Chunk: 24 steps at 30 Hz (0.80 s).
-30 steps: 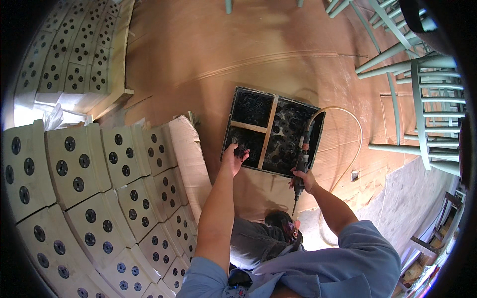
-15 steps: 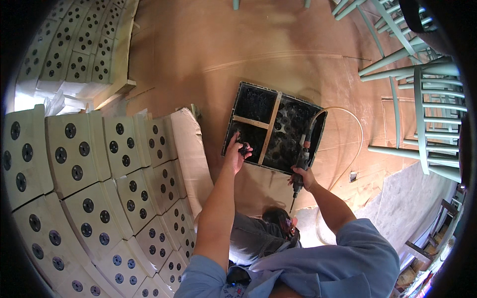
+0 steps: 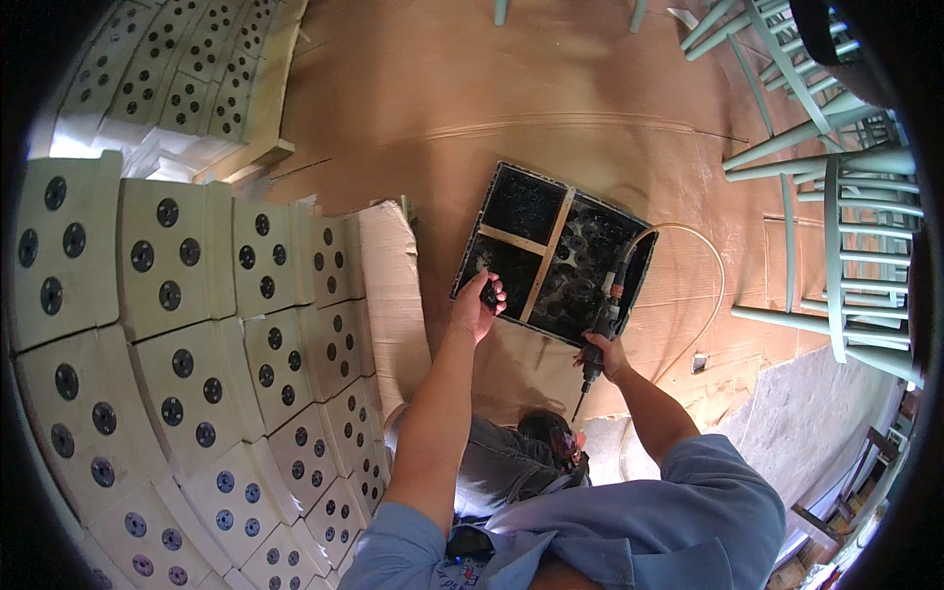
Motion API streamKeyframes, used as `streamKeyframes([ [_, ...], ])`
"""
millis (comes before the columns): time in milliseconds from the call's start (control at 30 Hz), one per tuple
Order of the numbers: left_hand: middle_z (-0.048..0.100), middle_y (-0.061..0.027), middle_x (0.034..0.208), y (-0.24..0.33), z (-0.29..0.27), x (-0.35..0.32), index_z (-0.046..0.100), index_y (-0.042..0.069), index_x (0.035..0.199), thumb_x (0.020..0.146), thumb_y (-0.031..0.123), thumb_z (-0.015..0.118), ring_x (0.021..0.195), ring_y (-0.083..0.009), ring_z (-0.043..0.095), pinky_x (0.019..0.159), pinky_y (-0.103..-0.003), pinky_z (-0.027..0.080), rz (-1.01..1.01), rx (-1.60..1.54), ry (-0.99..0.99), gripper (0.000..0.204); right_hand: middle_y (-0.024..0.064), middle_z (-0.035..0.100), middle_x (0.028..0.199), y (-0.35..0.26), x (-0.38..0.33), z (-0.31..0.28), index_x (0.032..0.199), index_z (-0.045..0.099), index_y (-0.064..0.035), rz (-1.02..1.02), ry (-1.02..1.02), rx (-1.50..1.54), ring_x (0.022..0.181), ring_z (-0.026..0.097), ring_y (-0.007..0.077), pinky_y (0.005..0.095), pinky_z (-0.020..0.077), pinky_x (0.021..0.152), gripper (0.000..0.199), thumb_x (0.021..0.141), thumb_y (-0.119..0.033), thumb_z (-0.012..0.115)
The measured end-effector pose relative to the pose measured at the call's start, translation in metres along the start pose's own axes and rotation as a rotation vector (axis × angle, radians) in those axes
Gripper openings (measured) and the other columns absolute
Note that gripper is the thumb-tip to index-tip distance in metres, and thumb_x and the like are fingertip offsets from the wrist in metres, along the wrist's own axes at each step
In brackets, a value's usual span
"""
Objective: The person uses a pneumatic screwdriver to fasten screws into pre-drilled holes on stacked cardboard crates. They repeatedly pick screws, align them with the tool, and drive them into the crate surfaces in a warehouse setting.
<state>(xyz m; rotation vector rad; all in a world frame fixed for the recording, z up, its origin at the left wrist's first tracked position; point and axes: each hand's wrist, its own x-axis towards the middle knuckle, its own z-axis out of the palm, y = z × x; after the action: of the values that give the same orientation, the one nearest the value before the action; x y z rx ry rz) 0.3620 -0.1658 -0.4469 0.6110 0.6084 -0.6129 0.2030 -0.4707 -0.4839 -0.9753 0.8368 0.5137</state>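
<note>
My left hand is closed with its fingers curled round some small black pieces, too small to tell their kind. It is over the near left compartment of a shallow black box divided by wooden strips. In my right hand is a dark power screwdriver at the box's near right edge, its long bit pointing back toward me. A pale hose joins the tool's far end and loops to the right. Black round discs lie in the large right compartment.
At my left stand stacked beige panels bearing black discs, beside a cardboard flap. Another such stack rests on a wooden pallet at the far left. Pale green chairs crowd the right. Brown cardboard covers the floor.
My left hand has drawn back slightly toward the box's near edge, and its fingers have curled in more. The right hand keeps its hold on the screwdriver. The whole view has shifted a little.
</note>
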Motion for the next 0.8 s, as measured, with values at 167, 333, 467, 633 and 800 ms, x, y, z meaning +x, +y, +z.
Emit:
streamKeyframes([
  [167, 0.057, -0.0034, 0.078, 0.011, 0.019, -0.045, 0.062, 0.009, 0.101, 0.107, 0.038, 0.057, 0.072, -0.0175, 0.055, 0.059, -0.031, 0.043, 0.048, -0.129, -0.055, 0.03, 0.023, 0.067, 0.072, -0.004, 0.003, 0.004, 0.115, 0.058, 0.0021, 0.005, -0.033, -0.025, 0.065, 0.072, 0.0398, 0.0492, 0.0618, 0.063, 0.038, 0.091, -0.025, 0.07],
  [333, 0.061, -0.0036, 0.083, 0.021, 0.019, -0.135, 0.063, 0.008, 0.104, 0.108, 0.038, 0.055, 0.076, -0.0189, 0.058, 0.063, -0.031, 0.047, 0.1, -0.238, -0.164, 0.031, 0.0127, 0.065, 0.078, 0.001, 0.009, 0.002, 0.109, 0.061, -0.0042, 0.032, -0.041, -0.032, 0.065, 0.072, 0.0331, 0.0437, 0.0571, 0.055, 0.035, 0.089, -0.031, 0.073],
  [467, 0.065, -0.0046, 0.094, 0.011, 0.018, -0.237, 0.063, 0.009, 0.108, 0.11, 0.037, 0.05, 0.082, -0.0182, 0.062, 0.064, -0.029, 0.048, 0.258, -0.2, -0.026, 0.031, 0.0068, 0.066, 0.084, 0.023, 0.017, -0.017, 0.105, 0.065, -0.0143, 0.015, -0.149, 0.013, 0.068, 0.065, 0.0259, 0.0425, 0.0565, 0.063, 0.028, 0.092, -0.039, 0.066],
  [633, 0.066, -0.006, 0.099, -0.04, -0.023, -0.363, 0.06, 0.009, 0.117, 0.112, 0.039, 0.042, 0.083, -0.0167, 0.063, 0.059, -0.027, 0.042, 0.485, -0.173, -0.033, 0.036, 0.0136, 0.067, 0.075, 0.004, 0.006, -0.012, 0.097, 0.059, -0.0138, 0.074, -0.2, -0.072, 0.062, 0.065, 0.0351, 0.0493, 0.0566, 0.062, 0.035, 0.093, -0.048, 0.061],
  [800, 0.066, -0.0084, 0.101, -0.112, -0.066, -0.447, 0.059, 0.006, 0.121, 0.111, 0.035, 0.043, 0.086, -0.0207, 0.062, 0.065, -0.029, 0.046, 0.696, -0.386, 0.152, 0.035, 0.0105, 0.065, 0.081, -0.045, -0.072, 0.102, 0.104, 0.058, -0.0156, -0.001, -0.5, -0.052, 0.075, 0.064, 0.0292, 0.048, 0.0548, 0.072, 0.03, 0.092, -0.043, 0.063],
])
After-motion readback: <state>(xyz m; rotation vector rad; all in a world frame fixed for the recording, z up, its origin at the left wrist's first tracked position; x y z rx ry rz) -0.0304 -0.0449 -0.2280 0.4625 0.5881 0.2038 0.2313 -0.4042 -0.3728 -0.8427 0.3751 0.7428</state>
